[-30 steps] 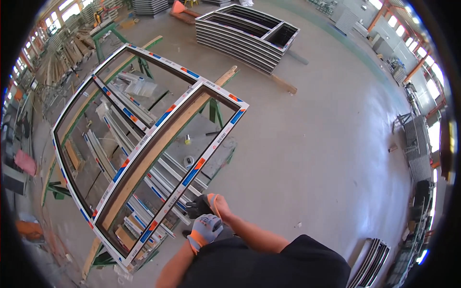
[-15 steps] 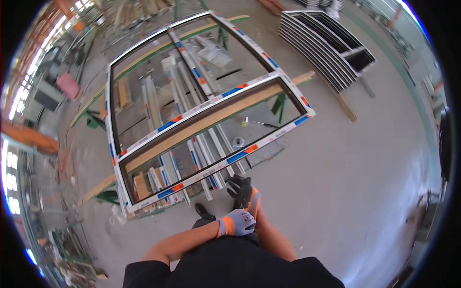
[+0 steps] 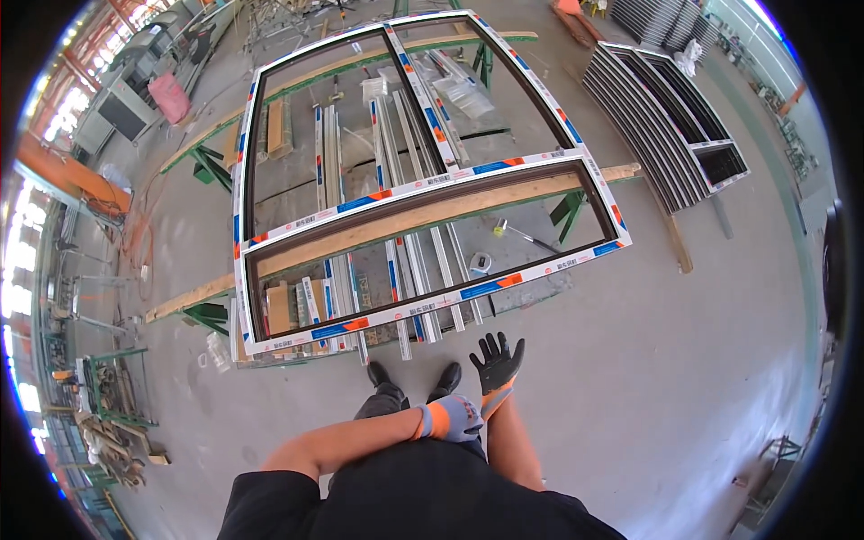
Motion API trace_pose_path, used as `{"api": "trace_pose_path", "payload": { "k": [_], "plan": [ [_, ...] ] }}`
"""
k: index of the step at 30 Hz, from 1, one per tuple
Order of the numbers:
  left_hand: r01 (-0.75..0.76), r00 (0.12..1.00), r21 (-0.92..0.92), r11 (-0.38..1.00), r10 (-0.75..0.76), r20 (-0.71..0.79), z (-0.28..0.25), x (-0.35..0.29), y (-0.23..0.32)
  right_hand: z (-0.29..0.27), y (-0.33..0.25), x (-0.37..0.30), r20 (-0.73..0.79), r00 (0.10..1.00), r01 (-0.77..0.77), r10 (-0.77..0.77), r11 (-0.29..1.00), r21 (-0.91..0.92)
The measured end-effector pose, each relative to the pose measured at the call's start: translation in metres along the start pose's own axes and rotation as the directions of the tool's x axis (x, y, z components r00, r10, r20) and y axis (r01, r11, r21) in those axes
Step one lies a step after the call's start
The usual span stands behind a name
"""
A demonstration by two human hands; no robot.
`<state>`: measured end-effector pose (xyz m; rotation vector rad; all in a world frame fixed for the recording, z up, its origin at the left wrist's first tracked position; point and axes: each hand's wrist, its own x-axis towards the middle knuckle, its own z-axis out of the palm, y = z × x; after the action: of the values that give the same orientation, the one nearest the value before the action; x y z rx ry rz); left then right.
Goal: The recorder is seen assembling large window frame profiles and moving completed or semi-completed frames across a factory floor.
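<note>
A large white-and-dark window frame (image 3: 380,195), its faces banded with blue and orange tape, serves as the reference for all positions. It comprises one long opening on the near side and two larger openings, parted by a single bar, on the far side. The frame lies flat across two wooden beams, of which the nearer beam (image 3: 396,229) shows through the long opening; green trestle legs (image 3: 209,167) stand beneath the frame's left part. Just outside the frame's near edge, apart from it, are the person's two gloved hands. The right hand (image 3: 500,364) is raised with its black-coated palm showing and its fingers spread wide, holding nothing; it wears the right glove (image 3: 498,397), grey and orange at the cuff. The left hand (image 3: 456,418), in a grey glove with an orange band, lies farther from the frame, across the right wrist, its fingers curled closed at the cuff of the right glove and their tips hidden. Two dark shoes (image 3: 378,373) stand on the floor between the hands' level and the frame's near edge. Below the frame, long pale profiles (image 3: 412,270) lie side by side, some ends projecting past its near edge. Through the right part of the long opening appear a tool (image 3: 499,230) with a yellow end and dark handle, and a small white rounded object (image 3: 481,263). A stack of similar frames (image 3: 670,117) stands beyond the frame's right side; a pink bundle (image 3: 168,97) lies well apart from its left side.
</note>
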<state>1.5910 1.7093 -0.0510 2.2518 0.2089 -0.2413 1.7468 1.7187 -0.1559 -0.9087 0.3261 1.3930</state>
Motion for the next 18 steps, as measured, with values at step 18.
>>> {"api": "trace_pose_path", "payload": {
  "k": [18],
  "plan": [
    [0.896,0.315,-0.047,0.441,-0.707,-0.633,-0.055,-0.165,-0.273,0.033,0.112,0.232,0.191,0.976,0.098,-0.101,-0.580,-0.809]
  ]
}}
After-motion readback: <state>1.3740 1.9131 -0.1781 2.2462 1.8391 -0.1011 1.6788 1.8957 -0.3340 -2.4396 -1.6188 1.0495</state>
